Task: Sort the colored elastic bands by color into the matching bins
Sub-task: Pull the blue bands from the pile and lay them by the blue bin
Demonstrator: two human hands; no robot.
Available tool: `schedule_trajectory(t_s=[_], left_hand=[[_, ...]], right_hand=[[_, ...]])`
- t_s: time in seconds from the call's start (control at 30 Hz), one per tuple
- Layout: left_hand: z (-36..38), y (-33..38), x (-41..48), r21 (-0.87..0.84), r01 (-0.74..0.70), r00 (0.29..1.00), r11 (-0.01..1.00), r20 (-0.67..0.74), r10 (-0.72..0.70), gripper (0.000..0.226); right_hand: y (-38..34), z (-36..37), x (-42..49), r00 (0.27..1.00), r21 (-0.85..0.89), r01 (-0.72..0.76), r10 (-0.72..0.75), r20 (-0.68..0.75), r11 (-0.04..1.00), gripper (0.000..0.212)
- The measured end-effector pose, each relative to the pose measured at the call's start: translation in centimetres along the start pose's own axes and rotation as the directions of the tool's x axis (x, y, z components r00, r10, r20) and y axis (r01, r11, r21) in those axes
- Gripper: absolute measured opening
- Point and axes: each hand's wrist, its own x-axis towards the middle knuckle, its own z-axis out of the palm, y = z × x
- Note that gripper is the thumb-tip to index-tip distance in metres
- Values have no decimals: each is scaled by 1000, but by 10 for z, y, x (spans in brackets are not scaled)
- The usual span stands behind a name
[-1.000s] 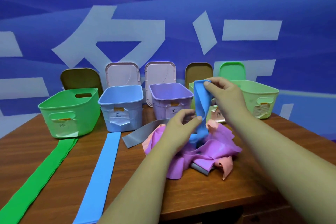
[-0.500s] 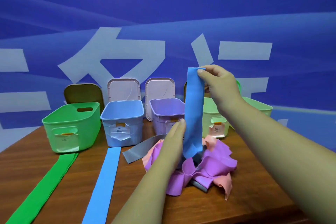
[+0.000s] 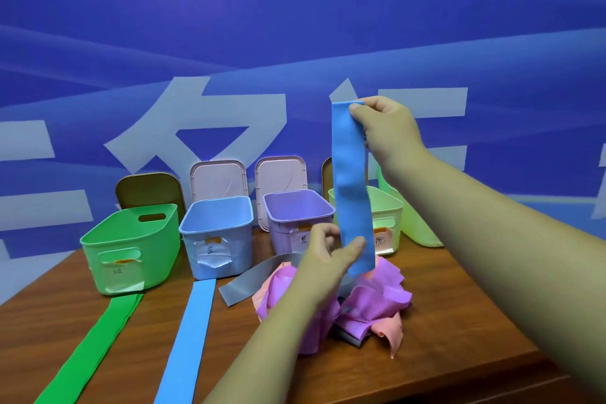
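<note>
Over the heap of bands (image 3: pixel 377 302) at the middle of the table (image 3: pixel 42 338), the right hand (image 3: pixel 387 131) pinches the top end of a blue band (image 3: pixel 352 190), which hangs straight toward 6 o'clock. The left hand (image 3: pixel 328 252), well below the right, lays its thumb on the band's lower part; whether it grips cannot be told. The blue bin (image 3: pixel 216 239) stands at 10 o'clock from the heap.

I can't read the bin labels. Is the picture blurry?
Head view: soft all over, so the label on the blue bin smears. Head view: the left hand beside the held band looks motion-blurred. Light is even, no strong glare.
</note>
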Motion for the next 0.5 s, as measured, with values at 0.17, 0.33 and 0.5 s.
schedule_trajectory(t_s=[0.17,0.33,0.5], left_hand=[[3,6,-5,67,-5,998,998,-55,9,19],[-9,10,-22,40,41,999,998,-13,-41,28],[-28,8,-55,33,70,996,997,-63,-68,24]], right_hand=[[-9,-5,1,1000,28,-5,5,3,1000,12],[-9,-5,-1,1000,27,13,-13,-6,1000,12],[-5,6,-6,1000,91,-29,29,-1,995,12]])
